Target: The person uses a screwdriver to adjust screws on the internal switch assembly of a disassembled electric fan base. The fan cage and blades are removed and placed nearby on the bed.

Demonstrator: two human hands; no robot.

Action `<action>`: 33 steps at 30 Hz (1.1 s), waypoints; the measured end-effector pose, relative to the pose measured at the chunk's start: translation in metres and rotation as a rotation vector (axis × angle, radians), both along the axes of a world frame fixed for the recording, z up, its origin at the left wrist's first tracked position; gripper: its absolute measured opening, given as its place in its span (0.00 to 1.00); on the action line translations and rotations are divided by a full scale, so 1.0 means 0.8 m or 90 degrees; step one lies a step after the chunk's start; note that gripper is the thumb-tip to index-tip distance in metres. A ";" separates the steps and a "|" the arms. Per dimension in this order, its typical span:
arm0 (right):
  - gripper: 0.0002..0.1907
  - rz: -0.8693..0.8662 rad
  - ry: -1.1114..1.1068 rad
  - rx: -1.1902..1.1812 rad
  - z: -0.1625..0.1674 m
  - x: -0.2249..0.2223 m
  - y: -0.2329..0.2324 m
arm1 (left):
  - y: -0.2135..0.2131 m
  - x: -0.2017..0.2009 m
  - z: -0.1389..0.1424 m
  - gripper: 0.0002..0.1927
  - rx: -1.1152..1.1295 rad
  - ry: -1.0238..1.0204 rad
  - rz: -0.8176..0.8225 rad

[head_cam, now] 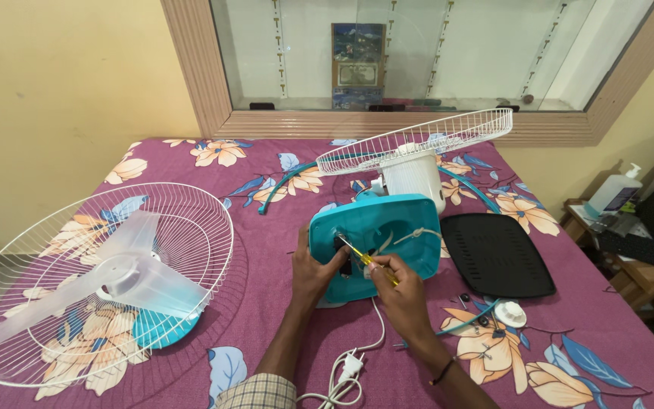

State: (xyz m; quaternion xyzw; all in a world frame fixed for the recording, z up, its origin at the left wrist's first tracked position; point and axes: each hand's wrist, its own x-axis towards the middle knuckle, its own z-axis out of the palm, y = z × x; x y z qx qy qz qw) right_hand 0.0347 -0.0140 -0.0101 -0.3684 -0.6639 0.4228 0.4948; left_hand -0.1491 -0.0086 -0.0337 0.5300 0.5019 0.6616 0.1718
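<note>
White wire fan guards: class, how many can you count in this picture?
2. One white wire fan guard lies at left, holding the translucent blade; the other guard sits behind the turquoise fan base.

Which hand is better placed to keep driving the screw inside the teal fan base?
Right. The right hand holds the yellow screwdriver with its tip inside the teal fan base; the left hand grips the base's edge, apparently steadying it.

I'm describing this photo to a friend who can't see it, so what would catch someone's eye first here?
First, the taken-apart fan on the flowered purple cloth: its turquoise base lies open at centre, the left hand steadying it while the right hand works a yellow-handled screwdriver into it. At the left lies a big white wire guard with the clear blade in it; a black plate lies to the right.
</note>
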 end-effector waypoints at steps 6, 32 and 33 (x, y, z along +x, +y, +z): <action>0.12 -0.051 -0.074 0.026 0.015 -0.002 -0.007 | 0.000 0.002 0.000 0.36 0.010 -0.006 -0.004; 0.21 -0.191 -0.638 0.692 0.075 -0.018 -0.042 | -0.001 -0.003 0.004 0.32 0.031 -0.014 -0.006; 0.21 -0.189 -0.640 0.698 0.077 -0.017 -0.042 | -0.001 -0.002 0.004 0.32 0.028 -0.023 -0.015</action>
